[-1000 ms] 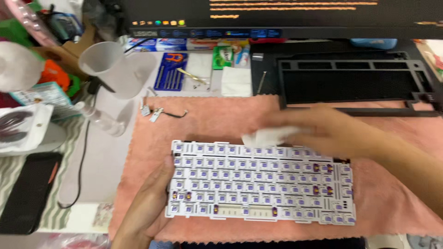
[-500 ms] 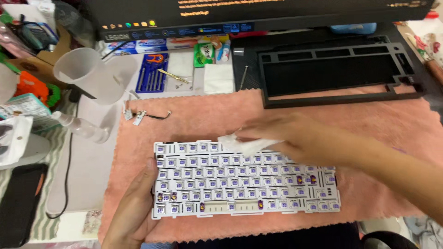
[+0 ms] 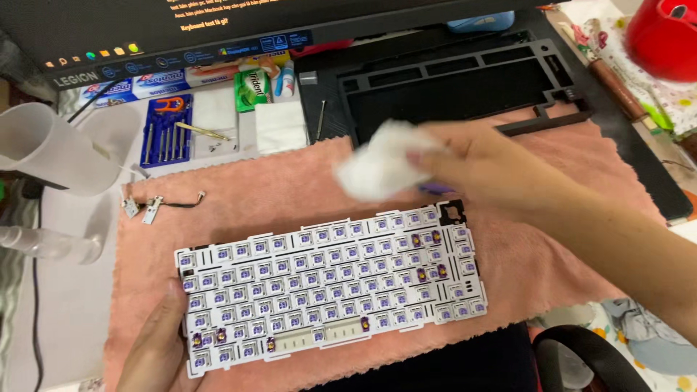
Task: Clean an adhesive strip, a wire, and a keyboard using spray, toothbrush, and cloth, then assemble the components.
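Note:
A white keyboard plate (image 3: 330, 283) full of purple switches, with no keycaps, lies on a pink towel (image 3: 283, 185). My left hand (image 3: 161, 345) grips its lower left corner. My right hand (image 3: 479, 170) hovers over the plate's upper right corner, holding a crumpled white tissue (image 3: 377, 161) lifted off the switches. A small purple object shows just under that hand.
A black keyboard case (image 3: 450, 83) lies at the back right. A monitor base, a blue screwdriver set (image 3: 167, 131), white pads (image 3: 279, 125) and a small cable part (image 3: 156, 207) sit behind the towel. A frosted plastic jug (image 3: 51, 149) stands left; a red object (image 3: 664, 36) is at top right.
My right hand has lifted the tissue off the plate's top edge and moved it up and right. The view has shifted, and the plate now sits tilted.

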